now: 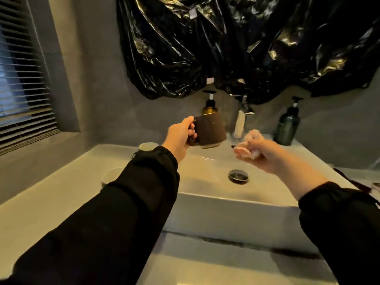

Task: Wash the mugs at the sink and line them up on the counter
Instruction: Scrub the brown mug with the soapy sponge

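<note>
Mugs were split between sink and table: the brown mug hung above the white sink, the left hand curled shut through its handle, likely so drips fell into the basin. The right hand pinched a pale sponge beside it, seemingly ready to scrub. Two white mugs stood on the table, left of the sink.

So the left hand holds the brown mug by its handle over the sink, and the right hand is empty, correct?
Not quite. The head view shows the right hand is not empty: its fingers are closed on a pinkish sponge or cloth. The rest holds: the left hand holds the brown mug by its handle over the sink.
</note>
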A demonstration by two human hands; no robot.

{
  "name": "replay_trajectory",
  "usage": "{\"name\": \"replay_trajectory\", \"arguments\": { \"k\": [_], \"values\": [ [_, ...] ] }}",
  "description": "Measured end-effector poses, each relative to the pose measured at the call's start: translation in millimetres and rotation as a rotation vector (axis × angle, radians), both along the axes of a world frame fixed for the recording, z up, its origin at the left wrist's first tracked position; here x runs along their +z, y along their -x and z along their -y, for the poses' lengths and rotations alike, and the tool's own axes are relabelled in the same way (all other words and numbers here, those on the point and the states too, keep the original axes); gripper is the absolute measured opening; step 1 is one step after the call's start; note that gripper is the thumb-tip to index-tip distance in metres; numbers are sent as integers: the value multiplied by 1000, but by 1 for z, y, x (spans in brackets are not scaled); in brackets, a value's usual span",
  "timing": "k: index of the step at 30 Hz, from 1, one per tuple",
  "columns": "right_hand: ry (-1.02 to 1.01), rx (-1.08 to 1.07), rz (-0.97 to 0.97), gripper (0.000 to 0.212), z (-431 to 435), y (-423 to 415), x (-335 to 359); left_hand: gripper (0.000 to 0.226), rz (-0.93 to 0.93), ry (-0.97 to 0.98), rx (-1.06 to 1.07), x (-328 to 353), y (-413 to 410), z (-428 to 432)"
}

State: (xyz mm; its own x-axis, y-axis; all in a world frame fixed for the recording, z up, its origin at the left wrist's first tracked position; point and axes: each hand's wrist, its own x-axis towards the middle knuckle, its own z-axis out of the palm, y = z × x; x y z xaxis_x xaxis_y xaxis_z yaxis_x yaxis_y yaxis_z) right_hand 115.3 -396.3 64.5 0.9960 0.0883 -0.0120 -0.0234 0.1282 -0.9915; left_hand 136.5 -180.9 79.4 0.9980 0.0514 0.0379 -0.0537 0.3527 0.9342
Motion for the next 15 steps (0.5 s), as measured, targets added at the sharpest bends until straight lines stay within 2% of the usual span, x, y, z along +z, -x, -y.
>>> {"name": "replay_trajectory", "arguments": {
  "k": [5,7,11,12,13,15],
  "values": [
    [115,-182,-291,23,61,-40,-26,32,-88,-27,-71,-16,-33,62],
    [43,-204,-334,20,70,-53,-32,32,-132,-38,-85,-22,-46,81],
    [-239,-87,-226,45,68,-70,-26,32,-223,-68,-112,-38,-73,101],
    [-218,-76,-183,42,63,-70,-20,33,-237,-90,-127,-40,-79,104],
    [-109,-117,-131,33,58,-70,-15,33,-249,-124,-145,-43,-84,107],
    [273,-323,21,13,46,-65,-11,35,-274,-188,-189,-46,-88,111]
  ]
}}
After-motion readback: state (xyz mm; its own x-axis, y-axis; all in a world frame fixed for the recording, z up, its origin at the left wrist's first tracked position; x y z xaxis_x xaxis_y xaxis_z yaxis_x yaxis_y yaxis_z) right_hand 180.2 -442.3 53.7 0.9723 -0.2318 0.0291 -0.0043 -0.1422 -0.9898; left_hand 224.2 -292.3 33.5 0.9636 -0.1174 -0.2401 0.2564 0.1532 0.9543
